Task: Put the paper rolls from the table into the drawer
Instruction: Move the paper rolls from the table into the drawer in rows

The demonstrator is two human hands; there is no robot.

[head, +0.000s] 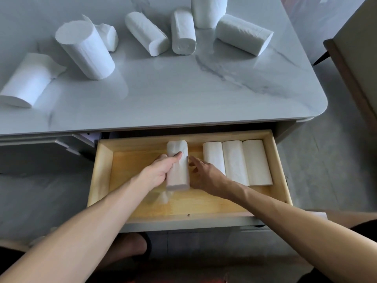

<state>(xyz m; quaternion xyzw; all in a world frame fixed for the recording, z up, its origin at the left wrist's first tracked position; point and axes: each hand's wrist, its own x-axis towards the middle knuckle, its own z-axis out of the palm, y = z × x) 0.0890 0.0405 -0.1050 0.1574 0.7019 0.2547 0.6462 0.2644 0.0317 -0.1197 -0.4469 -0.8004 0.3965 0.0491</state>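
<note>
Gripping paper roll (pixel 177 166) in drawer (pixel 102 160): left hand (pixel 161 170) (right hand (pixel 206 174) beside).

The wooden drawer (pixel 102 170) is pulled open below the bench (pixel 183 94). The left hand (pixel 161 170) holds a white paper roll (pixel 178 170) inside the drawer, with its fingers (pixel 177 156) wrapped around it. The right hand (pixel 206 174) is flat and open, just at the roll's 3 o'clock side. Three rolls (pixel 236 162) lie side by side further toward 3 o'clock. Seven more rolls (pixel 87 50) sit on the bench at 12 o'clock.
</note>
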